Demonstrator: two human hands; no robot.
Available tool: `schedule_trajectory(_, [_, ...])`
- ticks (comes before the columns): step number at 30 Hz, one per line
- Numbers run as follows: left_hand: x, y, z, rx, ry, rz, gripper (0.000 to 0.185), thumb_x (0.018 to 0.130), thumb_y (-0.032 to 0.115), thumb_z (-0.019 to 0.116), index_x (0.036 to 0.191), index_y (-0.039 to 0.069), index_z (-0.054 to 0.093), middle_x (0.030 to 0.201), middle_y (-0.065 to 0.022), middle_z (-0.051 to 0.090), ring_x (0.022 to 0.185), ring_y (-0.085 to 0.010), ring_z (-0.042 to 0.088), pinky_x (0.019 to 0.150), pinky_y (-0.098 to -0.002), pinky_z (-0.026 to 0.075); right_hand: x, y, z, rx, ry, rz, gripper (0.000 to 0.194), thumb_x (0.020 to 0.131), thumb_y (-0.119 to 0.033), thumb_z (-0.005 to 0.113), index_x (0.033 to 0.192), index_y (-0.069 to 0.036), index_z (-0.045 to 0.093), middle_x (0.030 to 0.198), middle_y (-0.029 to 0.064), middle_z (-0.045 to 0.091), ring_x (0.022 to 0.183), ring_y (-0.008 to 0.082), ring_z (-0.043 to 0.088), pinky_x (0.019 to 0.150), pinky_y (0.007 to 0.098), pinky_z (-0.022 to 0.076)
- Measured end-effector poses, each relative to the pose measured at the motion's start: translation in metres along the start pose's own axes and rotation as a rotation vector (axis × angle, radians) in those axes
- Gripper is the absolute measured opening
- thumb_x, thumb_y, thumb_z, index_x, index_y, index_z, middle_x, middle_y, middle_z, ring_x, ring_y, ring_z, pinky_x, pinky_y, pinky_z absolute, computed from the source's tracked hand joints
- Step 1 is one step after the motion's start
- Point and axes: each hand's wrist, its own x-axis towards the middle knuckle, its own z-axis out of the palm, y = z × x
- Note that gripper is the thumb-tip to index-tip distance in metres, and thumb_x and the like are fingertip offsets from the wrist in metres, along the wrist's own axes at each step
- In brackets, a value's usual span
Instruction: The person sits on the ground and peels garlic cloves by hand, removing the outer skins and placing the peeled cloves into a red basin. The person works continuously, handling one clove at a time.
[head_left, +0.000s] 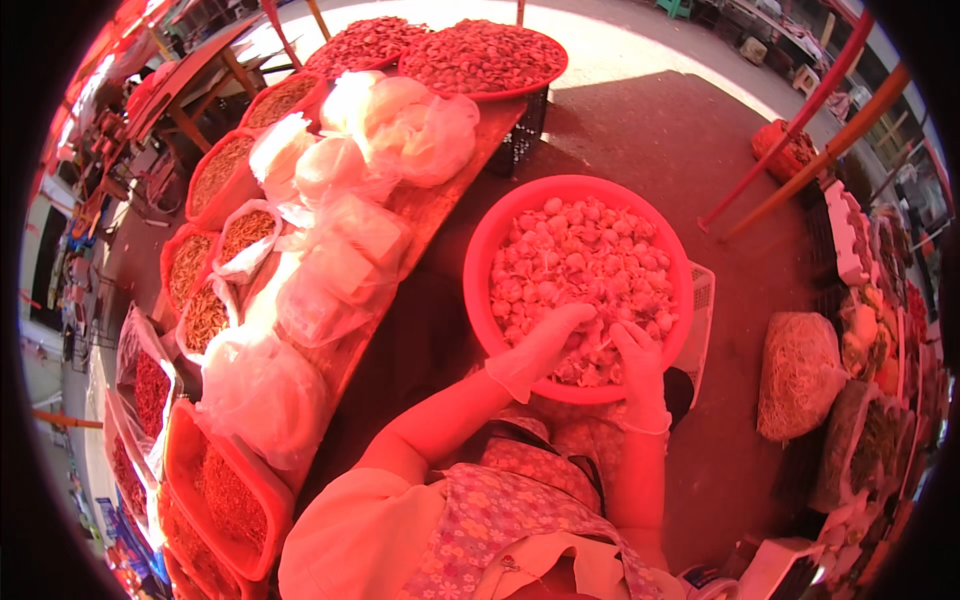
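Observation:
Before me a round plastic basin (480, 300) is heaped with garlic bulbs (577, 255), some with stems and loose skins. My left hand (544, 341), in a thin glove, reaches over the near side of the basin, its fingers pointing right. Opposite it, my right hand (637, 360), gloved too, has its fingertips bent down close to the left ones. Pale garlic pieces (598, 341) show in the narrow gap between the fingertips. Whether either hand grips a bulb is hard to make out, as the fingers and the heap blend together.
A wooden table (442, 195) on my left bears bulging plastic bags (262, 390), open sacks of dried goods (199, 315) and a tub of red flakes (232, 495). Broad trays (487, 60) stand beyond. A white crate (701, 322) lies under the basin's right side. A filled bag (799, 375) rests further right, near slanting poles (817, 165).

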Motion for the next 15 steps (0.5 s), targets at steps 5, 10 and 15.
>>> schedule_trajectory(5, [-0.008, 0.011, 0.005, -0.056, 0.008, -0.012, 0.016, 0.096, 0.024, 0.054, 0.100, 0.009, 0.060, 0.084, -0.0036, 0.064, 0.066, -0.0128, 0.056, 0.051, -0.0241, 0.037, -0.001, 0.018, -0.002, 0.363, -0.006, 0.142, 0.031, 0.095, -0.019, 0.067, 0.118, 0.001, 0.063, 0.107, 0.0057, 0.065, 0.094, 0.0145, 0.066, 0.068, 0.0288, 0.0560])
schedule_trajectory(10, [-0.005, 0.006, 0.003, 0.087, 0.150, 0.021, 0.023, 0.094, 0.015, 0.061, 0.116, 0.010, 0.061, 0.090, -0.0014, 0.065, 0.068, -0.0092, 0.057, 0.052, -0.0222, 0.038, 0.007, 0.028, -0.003, 0.101, 0.111, 0.038, 0.044, 0.094, -0.021, 0.069, 0.126, 0.007, 0.059, 0.123, 0.0121, 0.062, 0.116, 0.0202, 0.059, 0.101, 0.0310, 0.0452])
schedule_trajectory(15, [-0.003, -0.004, 0.003, 0.320, 0.219, 0.083, 0.020, 0.095, 0.014, 0.066, 0.113, 0.009, 0.064, 0.088, 0.0019, 0.064, 0.066, -0.0042, 0.056, 0.060, -0.0179, 0.047, 0.016, 0.045, -0.006, -0.014, 0.186, -0.026, 0.048, 0.094, -0.020, 0.068, 0.131, 0.007, 0.057, 0.133, 0.0175, 0.060, 0.125, 0.0224, 0.054, 0.106, 0.0327, 0.0420])
